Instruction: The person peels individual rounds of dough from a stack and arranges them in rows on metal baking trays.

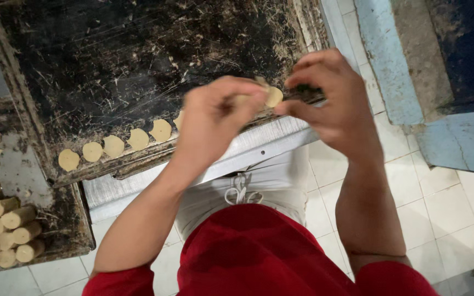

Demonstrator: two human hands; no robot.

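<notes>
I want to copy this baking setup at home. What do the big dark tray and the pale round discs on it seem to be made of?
The tray looks like sheet metal, blackened and matte: scratches show paler lines through the dark coating, and its rim is worn. The discs look like raw dough: pale yellow, dull, soft-edged and slightly uneven. The disc pinched between the left hand and the right hand looks the same.

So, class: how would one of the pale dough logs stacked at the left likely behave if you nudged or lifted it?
The dough logs are round cylinders lying on their sides, so a push would probably set one rolling. They match the thin discs on the dark tray, so they are likely soft and may dent or sag if gripped hard.
</notes>
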